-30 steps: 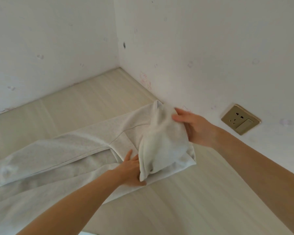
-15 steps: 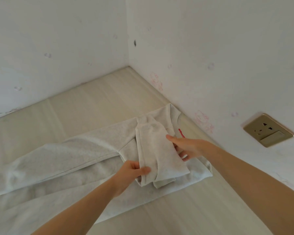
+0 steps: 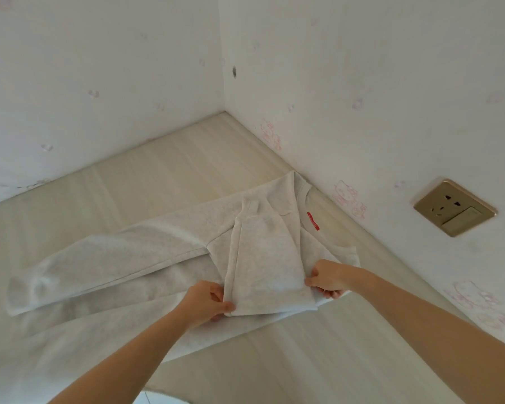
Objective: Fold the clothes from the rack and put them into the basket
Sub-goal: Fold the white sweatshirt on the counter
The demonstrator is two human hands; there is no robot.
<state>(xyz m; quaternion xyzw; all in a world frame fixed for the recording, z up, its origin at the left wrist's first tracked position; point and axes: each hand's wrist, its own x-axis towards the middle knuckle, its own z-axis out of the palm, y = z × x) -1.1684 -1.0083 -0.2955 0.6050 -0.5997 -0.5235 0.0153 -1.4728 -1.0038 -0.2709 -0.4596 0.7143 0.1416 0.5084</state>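
A light grey sweatshirt [image 3: 146,258] lies spread on a pale wooden surface [image 3: 169,173] in a wall corner. One sleeve [image 3: 263,263] is folded across its body, and a small red neck label [image 3: 312,220] shows near the collar. My left hand [image 3: 206,301] pinches the folded sleeve's near left corner. My right hand [image 3: 328,277] grips the sleeve's near right edge together with the sweatshirt's side. The other sleeve stretches off to the left. Neither rack nor basket is in view.
Two white walls meet at the far corner [image 3: 223,91]. A gold wall socket [image 3: 454,210] sits on the right wall, just above the surface. Faint pink cartoon stickers [image 3: 349,196] mark the right wall low down.
The sleeve was lifted and laid flat across the sweatshirt's body. Both hands slid down to its near end, and the red neck label came into sight.
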